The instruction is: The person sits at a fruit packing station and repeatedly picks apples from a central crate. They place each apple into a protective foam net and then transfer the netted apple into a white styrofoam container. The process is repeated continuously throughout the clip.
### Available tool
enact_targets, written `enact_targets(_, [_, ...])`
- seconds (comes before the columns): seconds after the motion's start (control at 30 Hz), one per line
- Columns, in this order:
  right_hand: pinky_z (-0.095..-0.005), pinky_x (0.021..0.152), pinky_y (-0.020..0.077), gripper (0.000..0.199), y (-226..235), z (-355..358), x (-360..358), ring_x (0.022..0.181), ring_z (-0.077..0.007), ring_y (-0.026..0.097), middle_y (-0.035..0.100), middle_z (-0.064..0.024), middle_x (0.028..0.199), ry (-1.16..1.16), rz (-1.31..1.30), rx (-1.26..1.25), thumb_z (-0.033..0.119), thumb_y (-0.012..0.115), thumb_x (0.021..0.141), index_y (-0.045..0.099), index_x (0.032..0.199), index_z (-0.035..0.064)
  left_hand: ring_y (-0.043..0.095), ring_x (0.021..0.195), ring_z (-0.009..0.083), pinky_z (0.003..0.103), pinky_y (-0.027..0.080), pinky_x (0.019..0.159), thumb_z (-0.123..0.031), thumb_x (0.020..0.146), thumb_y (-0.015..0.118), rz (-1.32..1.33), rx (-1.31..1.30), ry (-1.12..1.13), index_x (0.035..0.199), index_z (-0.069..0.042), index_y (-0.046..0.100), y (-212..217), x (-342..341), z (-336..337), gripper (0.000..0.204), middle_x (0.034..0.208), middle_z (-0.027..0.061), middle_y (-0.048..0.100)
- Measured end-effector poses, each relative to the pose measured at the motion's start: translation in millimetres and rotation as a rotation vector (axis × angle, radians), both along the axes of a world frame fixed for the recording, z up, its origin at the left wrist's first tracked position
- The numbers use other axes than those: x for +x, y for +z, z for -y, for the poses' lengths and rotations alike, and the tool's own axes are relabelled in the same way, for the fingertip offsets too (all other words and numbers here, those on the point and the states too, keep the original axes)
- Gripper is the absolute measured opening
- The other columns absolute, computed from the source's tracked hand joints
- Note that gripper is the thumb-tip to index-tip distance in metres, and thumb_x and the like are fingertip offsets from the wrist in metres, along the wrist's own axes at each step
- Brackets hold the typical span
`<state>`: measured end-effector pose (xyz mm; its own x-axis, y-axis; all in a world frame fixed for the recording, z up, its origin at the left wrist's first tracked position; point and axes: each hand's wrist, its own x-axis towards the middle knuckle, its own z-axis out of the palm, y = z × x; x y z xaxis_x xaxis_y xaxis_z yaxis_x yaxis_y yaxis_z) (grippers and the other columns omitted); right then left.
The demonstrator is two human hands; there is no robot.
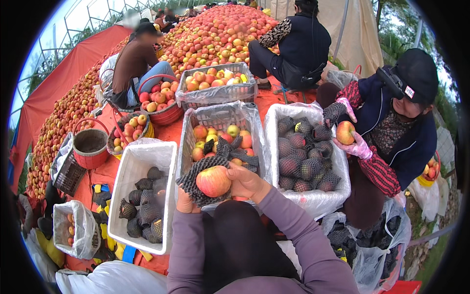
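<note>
The right grip (247,180) pinches the right side of a red-and-yellow apple (214,182), fingers and thumb against the skin. The left grip (187,200) sits at the lower left, below the dark foam netting (188,183); the netting hides most of its fingers, so I cannot tell how far they close. The apple is above the near end of the lined middle crate (264,161), with the netting along its left side and its front bare.

If the right grip loosens before the netting wraps the fruit, the smooth apple could roll out and bruise against the loose apples (233,130) below, or drop toward the lap. Pulled unevenly, the netting could snag, tear or spring off. More dark netting (223,151) lies over those apples and could tangle.

Farther out, netted apples lie in 2 white crates, left (170,161) and right (306,196). A co-worker's gloved hand (361,147) holds another apple (345,133) beside the right crate; a reach across there could bump it loose.
</note>
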<state>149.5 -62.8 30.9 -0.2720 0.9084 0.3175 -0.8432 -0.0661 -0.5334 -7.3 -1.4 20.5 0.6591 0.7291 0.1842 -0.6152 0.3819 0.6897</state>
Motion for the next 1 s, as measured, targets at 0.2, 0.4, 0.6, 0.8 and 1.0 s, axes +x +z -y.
enact_targets(0.2, [-0.0322, 0.092, 0.0403, 0.053, -27, -24, 4, 0.106, -0.0222, 0.051, 0.05, -0.0079, 0.112, -1.031, 1.196, 0.144, 0.004, 0.072, 0.068, 0.049, 0.115, 0.0055, 0.042, 0.06, 0.011, 0.025, 0.034, 0.054, 0.008, 0.069, 0.053, -0.83, 1.145, 0.85, 0.062, -0.004, 0.04, 13, -15, 10, 0.019, 0.066, 0.0006, 0.043])
enact_targets(0.4, [-0.0392, 0.091, 0.041, 0.07, -8, -13, -32, 0.108, -0.0316, 0.049, 0.045, -0.0117, 0.117, -1.271, 1.213, 0.376, -0.001, 0.076, 0.054, 0.045, 0.116, 0.0098, 0.05, 0.106, 0.0167, 0.031, 0.042, 0.09, -0.026, 0.083, 0.063, -0.239, 0.013, 0.347, 0.119, -0.001, 0.046, 9, -28, 2, 0.047, 0.119, 0.0104, 0.048])
enact_targets(0.6, [-0.0413, 0.096, 0.037, 0.073, -31, -57, -21, 0.115, -0.0338, 0.044, 0.044, -0.0127, 0.122, -0.864, 1.387, 0.357, 0.012, 0.069, 0.067, 0.036, 0.132, 0.012, 0.053, 0.11, 0.025, 0.043, 0.042, 0.095, -0.024, 0.088, 0.058, 0.102, -0.6, 0.157, 0.121, -0.004, 0.048, -51, -63, -56, 0.04, 0.118, 0.0111, 0.055])
enact_targets(0.8, [-0.0394, 0.071, 0.0486, 0.026, -154, -70, 29, 0.082, -0.0302, 0.062, 0.062, -0.015, 0.085, -0.364, 1.781, -0.026, 0.014, 0.064, 0.072, 0.062, 0.097, 0.0061, 0.045, 0.119, 0.0353, 0.054, 0.031, 0.102, -0.02, 0.084, 0.056, -0.14, -0.95, 0.652, 0.128, -0.002, 0.04, -127, -131, -163, 0.05, 0.128, 0.0185, 0.046])
enact_targets(1.0, [-0.0429, 0.076, 0.0485, 0.026, -206, -73, 21, 0.087, -0.0352, 0.061, 0.062, -0.0186, 0.091, -0.313, 2.192, -0.004, 0.015, 0.065, 0.072, 0.057, 0.09, -0.0012, 0.047, 0.113, 0.0286, 0.039, 0.04, 0.096, -0.014, 0.083, 0.054, -0.145, -0.701, 0.559, 0.124, 0.005, 0.036, -86, -74, -127, 0.049, 0.122, 0.0176, 0.046])
